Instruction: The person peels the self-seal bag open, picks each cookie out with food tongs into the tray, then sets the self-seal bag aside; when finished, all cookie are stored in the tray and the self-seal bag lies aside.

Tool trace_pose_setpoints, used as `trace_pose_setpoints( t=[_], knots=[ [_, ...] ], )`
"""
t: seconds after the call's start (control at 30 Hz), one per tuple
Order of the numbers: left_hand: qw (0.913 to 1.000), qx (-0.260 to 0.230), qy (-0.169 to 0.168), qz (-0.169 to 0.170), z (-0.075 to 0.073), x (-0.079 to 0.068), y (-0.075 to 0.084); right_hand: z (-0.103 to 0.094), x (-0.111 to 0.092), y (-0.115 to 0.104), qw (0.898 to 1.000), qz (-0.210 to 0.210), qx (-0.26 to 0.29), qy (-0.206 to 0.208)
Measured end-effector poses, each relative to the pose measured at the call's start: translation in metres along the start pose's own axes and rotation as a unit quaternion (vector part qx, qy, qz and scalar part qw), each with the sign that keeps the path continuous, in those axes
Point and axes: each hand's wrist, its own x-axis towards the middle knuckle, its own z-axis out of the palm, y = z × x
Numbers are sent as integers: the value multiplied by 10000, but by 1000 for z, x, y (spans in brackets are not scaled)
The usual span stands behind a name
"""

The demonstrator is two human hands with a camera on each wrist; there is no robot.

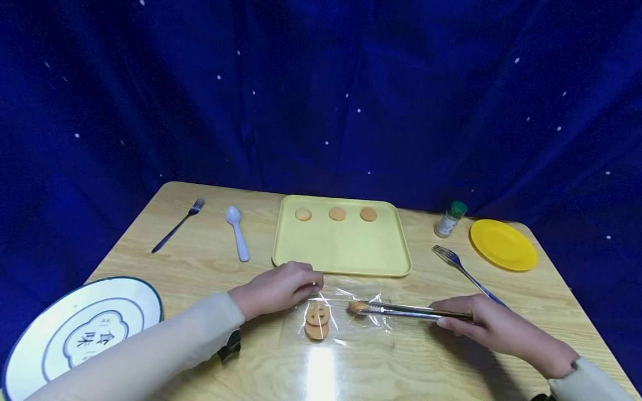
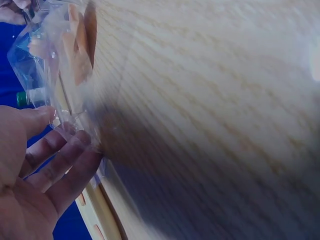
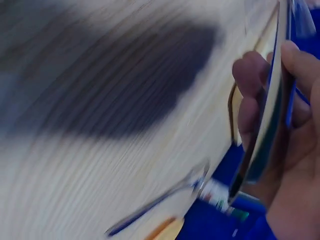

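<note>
A clear plastic bag (image 1: 343, 327) lies in front of the tray, with a smiley-faced cookie (image 1: 317, 314) and a plain round cookie (image 1: 317, 332) overlapping inside it. My left hand (image 1: 287, 287) pinches the bag's edge between thumb and fingers, as the left wrist view also shows at the film (image 2: 50, 70). From the right, my right hand (image 1: 484, 322) grips metal tongs (image 1: 408, 311). Between the tong tips is another cookie (image 1: 356, 306), over or within the bag's right part; which one I cannot tell. In the right wrist view the tongs (image 3: 270, 115) cross the palm.
Behind the bag, a pale yellow tray (image 1: 341, 245) bears three round cookies (image 1: 337, 214) along its far side. A fork (image 1: 178, 225), spoon (image 1: 237, 234) and large plate (image 1: 127, 295) lie left. Right are another fork (image 1: 466, 273), a green-capped shaker (image 1: 450, 219) and a yellow plate (image 1: 503, 245).
</note>
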Motion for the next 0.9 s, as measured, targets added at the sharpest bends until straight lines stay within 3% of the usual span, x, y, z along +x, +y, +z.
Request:
trace_pose_setpoints(
  t=[0.1, 0.17, 0.27, 0.37, 0.53, 0.77, 0.9],
  knots=[
    [10000, -8, -43, -78, -3, 0, 1, -12, -20, 8, 9961, 169, 847, -176],
    [9999, 18, -85, -134, -4, 1, 1, -23, -33, 14, 9943, 248, 1015, -226],
    [9998, 38, -117, -134, -3, 2, 2, -42, -48, 20, 9955, 472, 824, 7],
    [9999, 25, -117, -101, -1, 3, 2, -61, -46, 24, 9961, 670, 382, 419],
    [9998, -13, -127, -148, 0, 2, 2, -67, -2, 20, 9939, 864, -9, 688],
    [9998, 30, -102, -160, 1, 2, 2, -36, 90, 8, 9956, 840, 412, -84],
    [9998, 82, -82, -148, 1, 3, 2, -19, 131, 5, 9920, 883, 788, -444]
  ],
)
